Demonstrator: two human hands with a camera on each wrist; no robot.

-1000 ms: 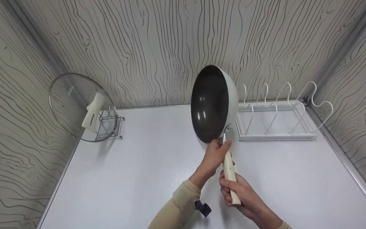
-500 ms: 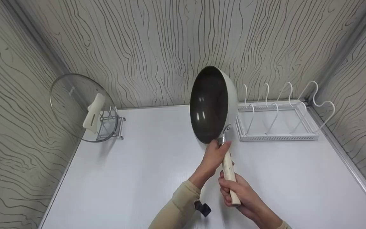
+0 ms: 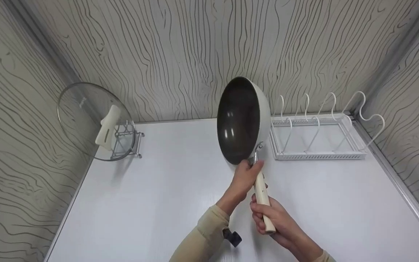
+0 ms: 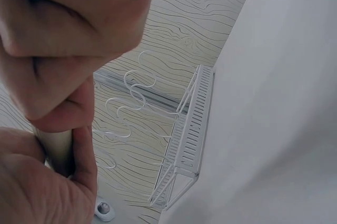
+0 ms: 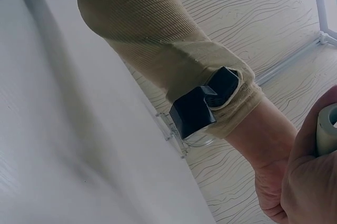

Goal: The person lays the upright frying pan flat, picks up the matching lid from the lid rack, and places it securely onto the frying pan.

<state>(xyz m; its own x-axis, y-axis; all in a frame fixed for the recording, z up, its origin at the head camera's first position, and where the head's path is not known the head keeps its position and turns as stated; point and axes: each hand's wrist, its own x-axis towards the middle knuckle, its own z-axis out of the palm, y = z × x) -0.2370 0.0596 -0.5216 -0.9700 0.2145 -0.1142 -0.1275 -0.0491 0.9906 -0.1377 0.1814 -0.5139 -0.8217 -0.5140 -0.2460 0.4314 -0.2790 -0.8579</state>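
Both hands hold a frying pan point(image 3: 238, 120) above the table, tilted on its side so that its dark inside faces left and its pale outside faces right. Near the pan, my left hand point(image 3: 243, 178) grips the upper part of the cream handle, its thumb along the top. Lower down, my right hand point(image 3: 276, 220) wraps its fingers round the handle's end. In the left wrist view, curled fingers point(image 4: 68, 29) surround the handle point(image 4: 57, 148). The right wrist view shows the hollow handle end point(image 5: 327, 129) poking out of the right hand point(image 5: 310, 187).
At the far right stands a white wire rack point(image 3: 318, 157) with curved dividers, just beside the pan. A glass lid point(image 3: 82, 138) with a cream knob leans upright in a small metal stand point(image 3: 138, 145) at the back left. Wood-grain panels point(image 3: 180, 54) wall the white table point(image 3: 151, 203).
The pan has shifted very slightly left and down in the head view. Both hands keep the same grip on its handle.
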